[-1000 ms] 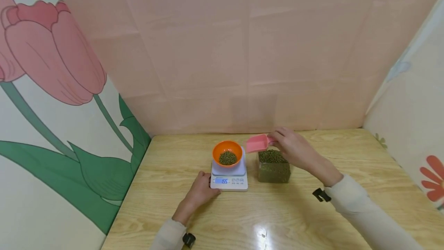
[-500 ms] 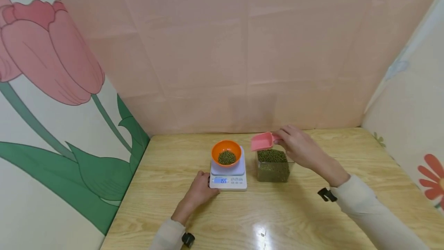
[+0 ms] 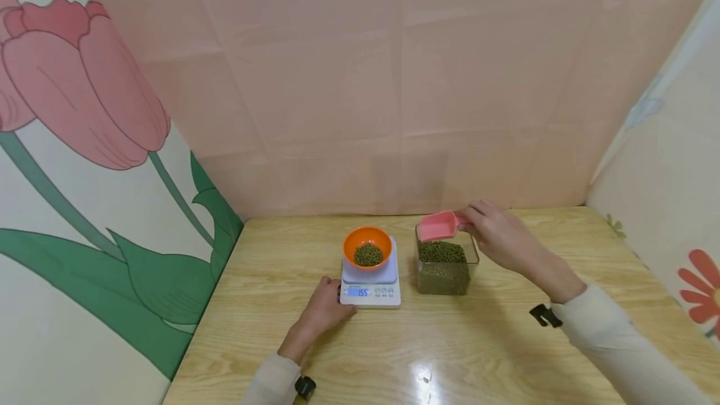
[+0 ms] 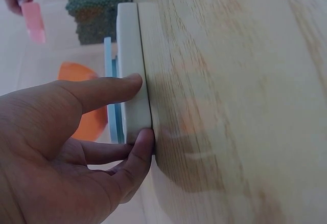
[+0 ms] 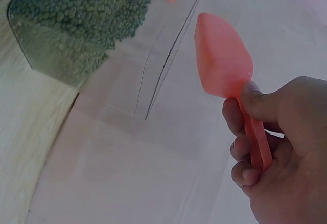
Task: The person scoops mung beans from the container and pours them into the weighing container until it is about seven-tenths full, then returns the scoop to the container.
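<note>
My right hand (image 3: 500, 236) grips the handle of a pink scoop (image 3: 437, 227), fingers and thumb wrapped round it in the right wrist view. Over the back of a clear box (image 3: 442, 285) the scoop hangs, no beans showing in it. Green mung beans (image 5: 92, 9) partly fill that box. To its left stands a white kitchen scale (image 3: 388, 300) reading 155. An orange bowl (image 3: 351, 246) with a small heap of beans (image 3: 368, 255) sits on its platform. My left hand (image 3: 326, 305) holds the scale's front left corner, thumb on the front face (image 4: 132, 88) and fingers at the side.
The wooden table (image 3: 270, 267) ends at a pink-covered wall (image 3: 315, 142) close behind the scale and box. A wall with painted tulips (image 3: 90, 80) rises on the left, another with a red flower (image 3: 703, 295) on the right.
The right hand has moved right and slightly back, taking the pink scoop from beside the orange bowl to over the bean box. Left hand and scale stay put; the display still reads 155.
</note>
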`<state>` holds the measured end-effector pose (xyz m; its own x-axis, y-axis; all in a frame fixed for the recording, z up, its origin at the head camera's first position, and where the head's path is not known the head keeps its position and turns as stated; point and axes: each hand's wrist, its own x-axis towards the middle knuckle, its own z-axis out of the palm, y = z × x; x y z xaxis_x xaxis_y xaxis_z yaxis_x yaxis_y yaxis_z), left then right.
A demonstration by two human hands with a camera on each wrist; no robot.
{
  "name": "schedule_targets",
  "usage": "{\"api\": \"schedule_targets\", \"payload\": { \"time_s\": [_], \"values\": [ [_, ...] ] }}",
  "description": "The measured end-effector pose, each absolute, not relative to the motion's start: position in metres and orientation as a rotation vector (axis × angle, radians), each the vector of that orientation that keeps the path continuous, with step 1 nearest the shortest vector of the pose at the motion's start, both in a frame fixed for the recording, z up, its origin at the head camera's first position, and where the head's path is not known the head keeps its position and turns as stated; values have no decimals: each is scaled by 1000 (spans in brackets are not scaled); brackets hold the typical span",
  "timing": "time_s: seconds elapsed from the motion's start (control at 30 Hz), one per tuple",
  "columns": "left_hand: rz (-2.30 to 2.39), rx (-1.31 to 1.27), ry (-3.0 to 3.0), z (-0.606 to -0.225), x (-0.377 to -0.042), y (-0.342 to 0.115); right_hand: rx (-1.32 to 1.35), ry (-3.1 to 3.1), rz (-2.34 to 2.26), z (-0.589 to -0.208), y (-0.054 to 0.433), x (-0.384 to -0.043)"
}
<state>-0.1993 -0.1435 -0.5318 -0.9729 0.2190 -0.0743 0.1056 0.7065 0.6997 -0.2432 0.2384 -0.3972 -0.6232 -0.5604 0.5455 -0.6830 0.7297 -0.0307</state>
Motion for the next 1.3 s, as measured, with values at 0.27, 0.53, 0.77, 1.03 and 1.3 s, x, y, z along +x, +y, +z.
{"api": "schedule_targets", "payload": {
  "time_s": [0.27, 0.53, 0.77, 1.03, 1.3],
  "values": [
    [1106, 291, 2768, -532, -199, -143, 936, -2401, 326, -395, 249, -243],
    [1107, 312, 2764, -532, -198, -144, 940, -2384, 318, -394, 255, -242],
    [1093, 291, 2763, -532, -198, -144, 937, -2387, 300, -398, 260, -242],
    [1098, 266, 2768, -531, -198, -143, 917, -2436, 278, -399, 266, -241],
    [1108, 245, 2758, -530, -198, -142, 909, -2455, 273, -401, 268, -242]
  ]
}}
